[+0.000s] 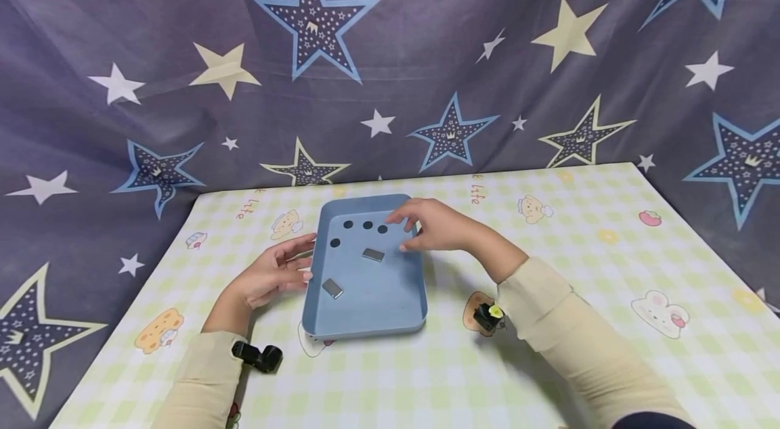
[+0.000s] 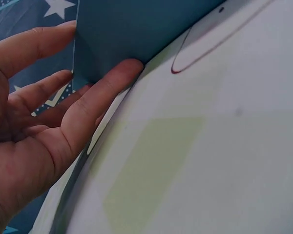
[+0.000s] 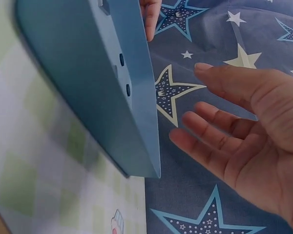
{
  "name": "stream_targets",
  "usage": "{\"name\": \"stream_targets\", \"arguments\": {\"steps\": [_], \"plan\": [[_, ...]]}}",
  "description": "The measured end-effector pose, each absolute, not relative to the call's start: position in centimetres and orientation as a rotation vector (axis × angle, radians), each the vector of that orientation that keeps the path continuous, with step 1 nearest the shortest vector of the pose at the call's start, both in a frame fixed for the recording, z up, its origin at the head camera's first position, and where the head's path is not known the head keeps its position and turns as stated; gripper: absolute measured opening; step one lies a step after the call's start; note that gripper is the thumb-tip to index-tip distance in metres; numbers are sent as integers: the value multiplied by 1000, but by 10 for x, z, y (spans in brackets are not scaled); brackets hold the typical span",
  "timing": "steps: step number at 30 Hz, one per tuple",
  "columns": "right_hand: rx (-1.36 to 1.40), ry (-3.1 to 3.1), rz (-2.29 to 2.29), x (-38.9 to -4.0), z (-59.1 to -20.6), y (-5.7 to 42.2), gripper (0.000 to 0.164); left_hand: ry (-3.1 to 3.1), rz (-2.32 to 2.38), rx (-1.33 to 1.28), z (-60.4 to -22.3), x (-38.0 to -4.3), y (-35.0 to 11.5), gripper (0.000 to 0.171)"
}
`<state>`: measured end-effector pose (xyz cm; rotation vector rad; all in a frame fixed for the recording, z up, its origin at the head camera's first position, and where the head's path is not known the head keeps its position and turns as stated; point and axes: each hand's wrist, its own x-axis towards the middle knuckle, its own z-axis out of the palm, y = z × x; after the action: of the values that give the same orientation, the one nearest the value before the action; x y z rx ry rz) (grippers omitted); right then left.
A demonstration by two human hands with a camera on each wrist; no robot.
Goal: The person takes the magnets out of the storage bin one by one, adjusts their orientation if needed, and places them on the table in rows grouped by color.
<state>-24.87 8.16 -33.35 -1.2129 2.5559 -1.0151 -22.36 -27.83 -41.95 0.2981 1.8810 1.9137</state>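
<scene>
A light-blue, shallow rectangular tray with rounded corners lies on a bench covered in green-and-white checked cloth printed with cartoon animals. The tray is just toward 9 o'clock from the bench's middle, and 12 o'clock is the side farthest from the person.

Inside the tray, four small, flat, black round discs sit apart: one at 10 o'clock, one at 11, one at 12 and one just past 12. A grey, shiny rectangular block lies near the centre, and a second grey rectangular block lies at 8 o'clock.

The person's bare left hand is at the tray's 9 o'clock side, its fingers extended and parted, fingertips touching the outer wall. The bare right hand hovers over the rim at 2 o'clock, thumb and fingers spread, gently bent and holding nothing; the right wrist view shows a gap between it and the tray.

Both arms wear beige sleeves. Behind the bench, at 12 o'clock, hangs a dark purple-grey fabric backdrop patterned with blue, cream and white stars.
</scene>
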Motion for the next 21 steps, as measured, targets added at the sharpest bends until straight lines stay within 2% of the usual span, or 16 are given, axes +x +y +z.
{"name": "stream_targets", "arguments": {"steps": [21], "plan": [[-1092, 2479, -956, -264, -330, 50, 38, 1864, 1951, 310, -421, -219, -279, 82]]}}
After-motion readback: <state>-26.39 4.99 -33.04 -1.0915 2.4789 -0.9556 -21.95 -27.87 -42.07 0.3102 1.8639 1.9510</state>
